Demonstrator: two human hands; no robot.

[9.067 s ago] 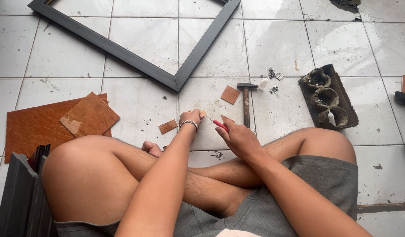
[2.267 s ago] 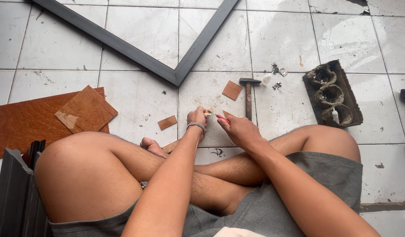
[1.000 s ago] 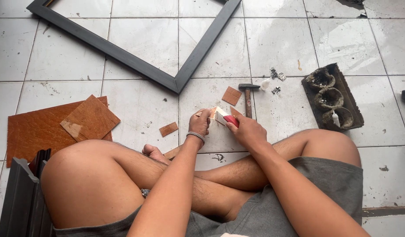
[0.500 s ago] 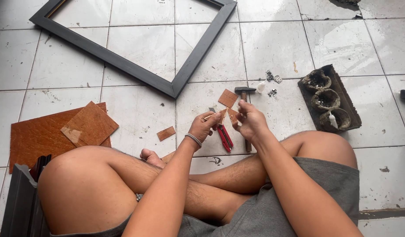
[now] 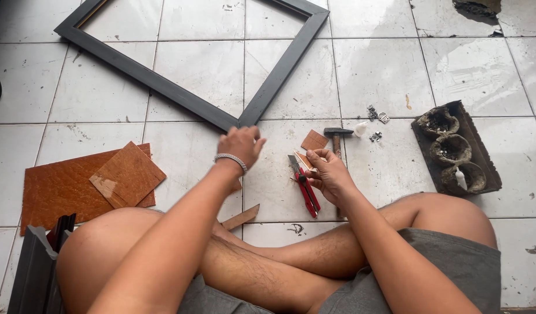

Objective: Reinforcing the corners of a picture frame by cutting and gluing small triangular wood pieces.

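White floor tiles (image 5: pixel 454 70) with grey grout lines, scuffed and stained; one person seated cross-legged on them, bare knees to either side, grey shorts.

Right hand (image 5: pixel 329 174): fingers curled around a small brown chip of board (image 5: pixel 305 160), pinched at the fingertips. A red utility knife (image 5: pixel 305 186), blade out, lies just beside this hand on its left; whether the hand grips the knife or only rests against it cannot be told.

Left hand (image 5: pixel 240 145): raised above the floor, fingers loosely bent, holding nothing; a metal bracelet (image 5: pixel 230 161) on the wrist.

Hammer (image 5: pixel 336 136): dark head, on the tile just beyond the right hand, handle running under it.

Small square brown offcut (image 5: pixel 314 140): flat on the floor, just beside the hammer head.

Narrow brown strip (image 5: pixel 240 218): on the floor near the shin, below the left forearm.

Dark picture frame (image 5: pixel 180 96): lying flat, corner pointing toward the left hand.

Large brown board (image 5: pixel 58 189) with a smaller square piece (image 5: pixel 127 174) on top: far left, well apart from the hands.

Dark moulding lengths (image 5: pixel 38 273): bottom left corner, beside the knee.

Dark tray (image 5: pixel 456 148) with three round hollows: far right.

Small metal fittings (image 5: pixel 377 116): scattered between hammer and tray.
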